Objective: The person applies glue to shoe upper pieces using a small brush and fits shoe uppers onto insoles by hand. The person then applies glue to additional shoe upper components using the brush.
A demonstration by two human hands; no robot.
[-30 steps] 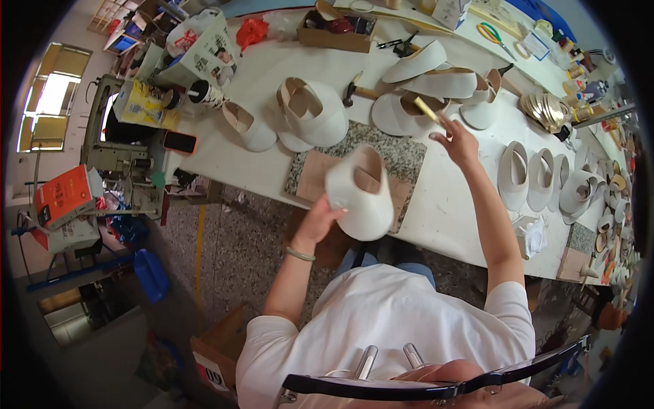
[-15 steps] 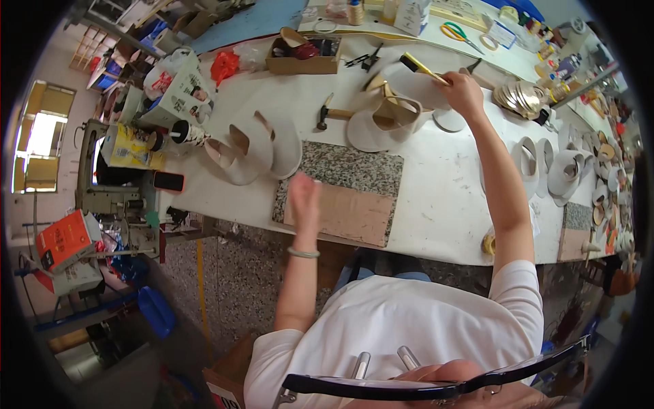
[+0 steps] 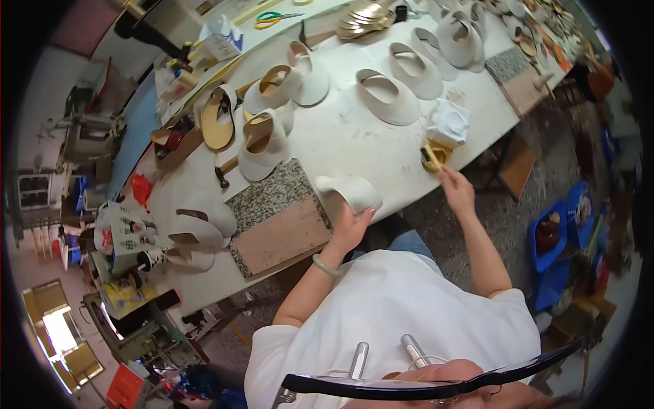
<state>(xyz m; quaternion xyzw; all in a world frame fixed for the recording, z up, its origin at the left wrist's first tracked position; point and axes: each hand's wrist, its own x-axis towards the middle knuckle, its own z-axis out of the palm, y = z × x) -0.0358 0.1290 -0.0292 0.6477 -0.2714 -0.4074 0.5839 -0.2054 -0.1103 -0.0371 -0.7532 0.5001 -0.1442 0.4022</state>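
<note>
My left hand (image 3: pixel 351 230) is closed on a pale shoe upper (image 3: pixel 354 191), which it holds at the table's front edge, right of a speckled stone slab (image 3: pixel 269 191) topped in part by a pinkish board (image 3: pixel 281 235). My right hand (image 3: pixel 458 192) grips a brush (image 3: pixel 430 155) by its light handle. The brush head is at a small yellow container (image 3: pixel 446 144) on the table edge; how deep it reaches I cannot make out. Behind the container sits a crumpled white wrapper (image 3: pixel 449 121). Several more uppers stand around, one (image 3: pixel 388 99) at mid-table.
A hammer (image 3: pixel 223 176) lies left of an upper beyond the slab. One tan-lined shoe (image 3: pixel 218 119) stands by a cardboard box (image 3: pixel 178 151). Green-and-orange scissors (image 3: pixel 276 19) and a stack of gold pieces (image 3: pixel 364 20) are at the back. Blue baskets (image 3: pixel 548 238) are on the right.
My right hand has brought the brush from the table's far side to the yellow container at the front edge. My left hand, empty before, now holds an upper. The view has turned right.
</note>
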